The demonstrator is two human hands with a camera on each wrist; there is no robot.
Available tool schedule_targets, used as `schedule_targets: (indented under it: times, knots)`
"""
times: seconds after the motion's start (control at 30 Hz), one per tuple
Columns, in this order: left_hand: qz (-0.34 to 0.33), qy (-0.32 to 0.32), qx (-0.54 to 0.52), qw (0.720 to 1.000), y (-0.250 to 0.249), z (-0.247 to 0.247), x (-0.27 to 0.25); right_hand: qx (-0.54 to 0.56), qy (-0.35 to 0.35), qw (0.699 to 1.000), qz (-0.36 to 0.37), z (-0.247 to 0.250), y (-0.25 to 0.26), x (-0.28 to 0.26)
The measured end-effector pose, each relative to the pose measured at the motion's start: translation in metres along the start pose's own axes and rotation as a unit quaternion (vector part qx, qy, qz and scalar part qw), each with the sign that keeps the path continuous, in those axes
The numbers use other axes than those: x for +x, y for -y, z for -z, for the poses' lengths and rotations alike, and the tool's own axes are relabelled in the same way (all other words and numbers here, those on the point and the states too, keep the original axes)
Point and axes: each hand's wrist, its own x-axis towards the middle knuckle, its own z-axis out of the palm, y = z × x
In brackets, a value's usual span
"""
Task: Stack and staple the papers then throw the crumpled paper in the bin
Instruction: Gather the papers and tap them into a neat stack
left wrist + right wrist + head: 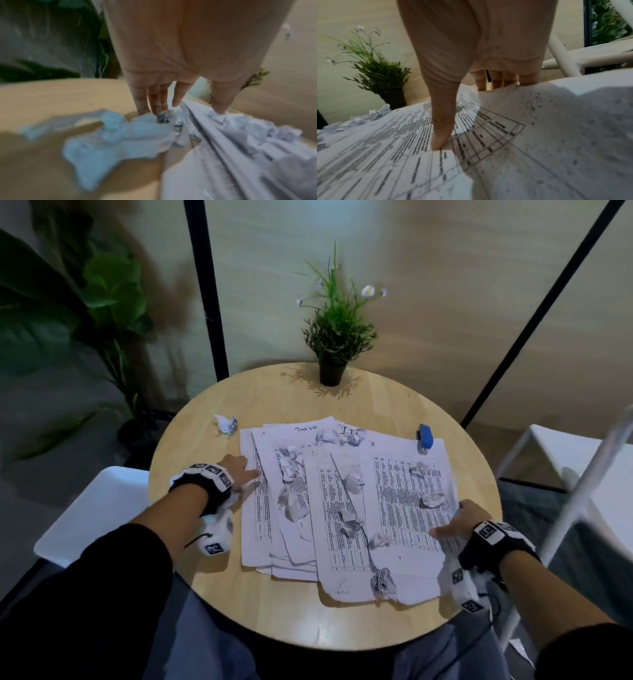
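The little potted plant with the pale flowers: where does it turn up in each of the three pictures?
Head view: potted plant stands at the table's far edge, top centre.
Left wrist view: only a green sprig shows right of the hand.
Right wrist view: it stands at left, behind the papers.
Shared landmark: the printed papers.

We see our right hand (471, 54) holding the edge of a printed paper (402, 142), with the thumb (441, 132) pressed on top and the other fingers (496, 81) tucked behind the edge that curls up. Little balls of crumpled paper (375, 115) sit on the papers farther back. A small potted plant (382, 75) stands behind them, and white chair legs (561, 59) show on the right.
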Motion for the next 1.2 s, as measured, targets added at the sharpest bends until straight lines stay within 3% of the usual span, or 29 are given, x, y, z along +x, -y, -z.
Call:
schedule_targets:
  times: [0.17, 0.37, 0.7, 0.87, 1.03, 1.2]
  knots:
    - [0.008, -0.022, -0.161, 0.987, -0.019, -0.013, 0.004, 0.028, 0.006, 0.999, 0.016, -0.009, 0.029, 0.004]
    - [0.020, -0.013, -0.246, 0.969, -0.031, -0.029, 0.014, 0.074, 0.021, 0.997, 0.011, -0.010, 0.049, -0.006]
    - [0.016, 0.002, -0.289, 0.957, -0.046, -0.030, -0.011, 0.123, 0.023, 0.992, 0.031, -0.024, 0.073, -0.006]
    - [0.001, 0.033, -0.255, 0.966, -0.062, -0.029, -0.013, 0.114, 0.006, 0.993, 0.027, -0.027, 0.089, -0.004]
    - [0.025, 0.002, -0.215, 0.976, -0.074, -0.031, -0.018, 0.152, 0.025, 0.987, 0.038, -0.025, 0.102, -0.014]
    - [0.033, -0.025, -0.272, 0.961, -0.077, -0.034, -0.021, 0.186, 0.025, 0.982, 0.033, -0.029, 0.105, -0.014]
